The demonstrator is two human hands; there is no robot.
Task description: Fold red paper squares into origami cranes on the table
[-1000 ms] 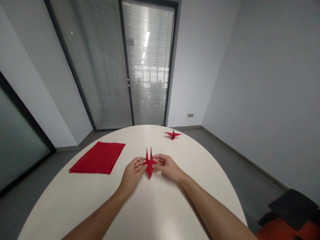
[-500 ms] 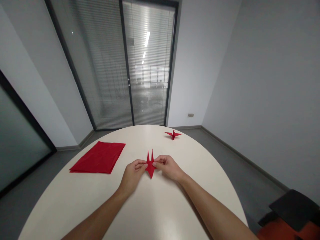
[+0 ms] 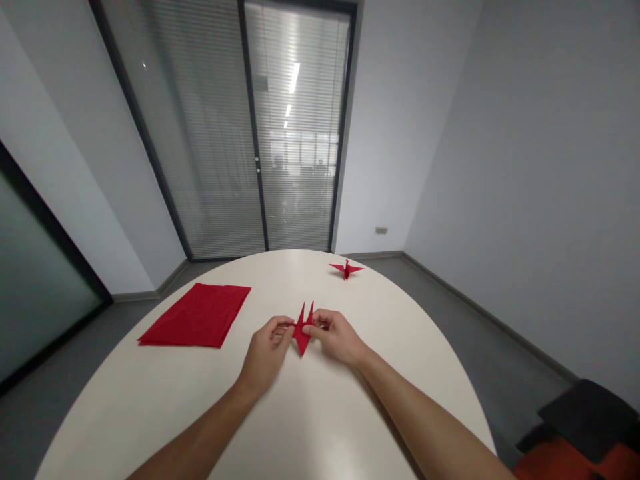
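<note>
A small folded red paper [image 3: 301, 339] is held just above the middle of the table, with two thin points sticking up and one broad point facing down towards me. My left hand [image 3: 269, 347] pinches its left side between thumb and fingers. On the other side, my right hand [image 3: 336, 335] grips the paper's right part, thumb in front and fingers behind. The fingertips hide some of the folds at both sides. A finished red paper crane [image 3: 347, 269] with spread wings stands farther back on the right.
On the left of the round white table [image 3: 280, 427] lies a stack of red paper sheets [image 3: 197, 317]. A black and orange chair [image 3: 590, 420] is at the lower right, beyond the table's edge. Glass panels with blinds [image 3: 300, 167] stand behind the table.
The folded paper has turned a little, its two upper points now leaning to the right. My right thumb has shifted slightly left over it. The crane and the stack stay put.
</note>
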